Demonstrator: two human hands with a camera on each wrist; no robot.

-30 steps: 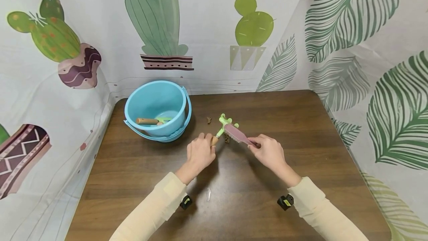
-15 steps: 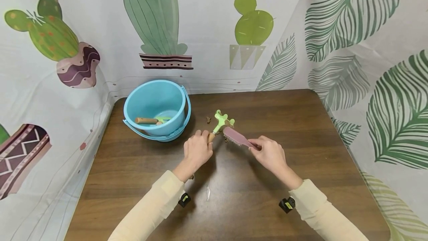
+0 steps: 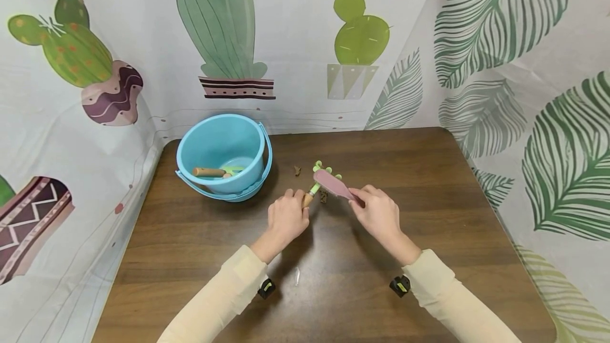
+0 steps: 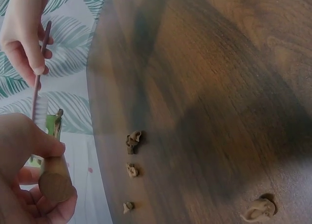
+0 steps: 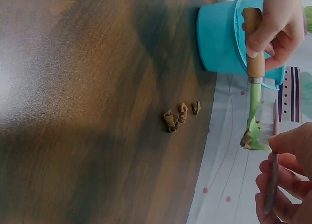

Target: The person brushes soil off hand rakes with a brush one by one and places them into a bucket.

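My left hand (image 3: pixel 287 218) grips the wooden handle of a small green hand rake (image 5: pixel 255 102), held above the table. Brown crumpled residue (image 5: pixel 247 140) sticks to the rake's prongs. In my right hand (image 3: pixel 378 213) is the handle of a pink brush (image 3: pixel 332 183), pinched between thumb and fingers. The right wrist view shows the brush's pale bristles against the rake head. From the head view, the back of the brush covers part of the prongs. Several brown clumps (image 5: pixel 170 120) lie on the table beneath the tools.
A light-blue bucket (image 3: pixel 224 142) stands at the back left, its handle hanging down. Inside lies another wooden-handled green tool (image 3: pixel 208 172). One more brown clump (image 4: pixel 259 209) sits nearer me, and a clear sliver (image 3: pixel 297 276) lies on the wooden table (image 3: pixel 457 216). Printed curtains hang behind.
The rake first swung left and turned its prongs outward, away from the brush, then came back right. The brush has moved up and left over the prongs, its back now facing up.
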